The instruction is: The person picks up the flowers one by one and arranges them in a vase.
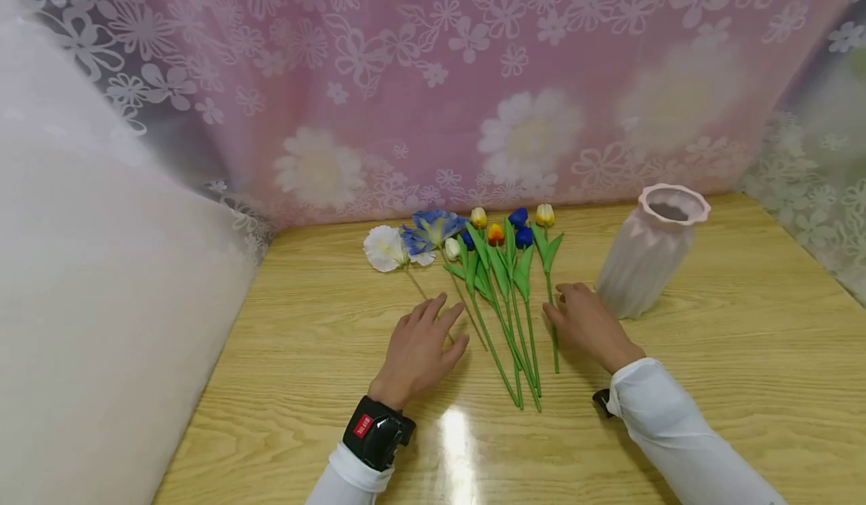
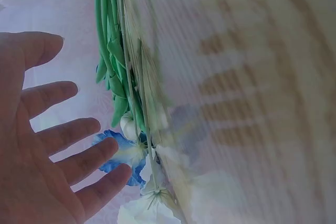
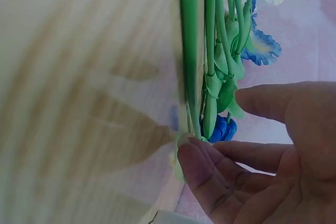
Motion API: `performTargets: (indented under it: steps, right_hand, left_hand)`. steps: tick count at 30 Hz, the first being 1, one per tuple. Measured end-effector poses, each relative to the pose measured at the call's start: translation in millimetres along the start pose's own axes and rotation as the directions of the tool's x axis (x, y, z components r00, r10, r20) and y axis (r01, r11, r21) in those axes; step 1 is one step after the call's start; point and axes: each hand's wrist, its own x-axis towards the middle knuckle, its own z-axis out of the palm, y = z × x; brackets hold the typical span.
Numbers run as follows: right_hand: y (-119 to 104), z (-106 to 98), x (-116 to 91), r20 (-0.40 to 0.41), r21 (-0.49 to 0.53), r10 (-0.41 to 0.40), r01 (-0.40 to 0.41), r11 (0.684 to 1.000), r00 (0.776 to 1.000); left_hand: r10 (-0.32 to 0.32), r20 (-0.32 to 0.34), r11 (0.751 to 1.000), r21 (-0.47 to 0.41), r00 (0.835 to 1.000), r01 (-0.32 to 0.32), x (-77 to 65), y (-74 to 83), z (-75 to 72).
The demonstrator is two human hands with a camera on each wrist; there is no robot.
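Left hand (image 1: 421,351), fingers spread, near ruffled blue flower (image 1: 433,227), right hand (image 1: 590,323), fingers and thumb parted, beside green-stemmed pale-yellow tulip (image 1: 545,215) (contact unclear), ribbed pinkish-white vase (image 1: 643,261) farther right, wood-grain tabletop (image 1: 744,355) beneath.

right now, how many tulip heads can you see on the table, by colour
Blue tulip heads: 3, one partly hidden
Pale yellow tulip heads: 2
White tulip head: 1
Orange-red tulip head: 1
Total visible: 7
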Motion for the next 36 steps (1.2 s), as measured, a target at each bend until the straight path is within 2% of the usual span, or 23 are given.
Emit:
performTargets:
  steps: [14, 22, 36]
  right_hand:
    - [-0.8, -4.2, 22.5, 0.046, -0.031, 0.035, -0.034, 0.999, 0.998]
    - [-0.3, -3.7, 30.5, 0.127, -0.009, 0.144, -0.144, 0.99, 0.981]
    - [7.6, -2.3, 41.4, 0.149, 0.016, 0.15, -0.154, 0.988, 0.977]
  left_hand:
    - [0.014, 0.013, 1.0, -0.028, 1.0, -0.013, 4.2, -1.6, -0.4]
    - [0.001, 0.022, 1.0, -0.027, 1.0, -0.001, 4.7, -2.2, 1.1]
    - [0.016, 0.01, 1.0, -0.006, 1.0, -0.015, 7.9, -2.8, 3.8]
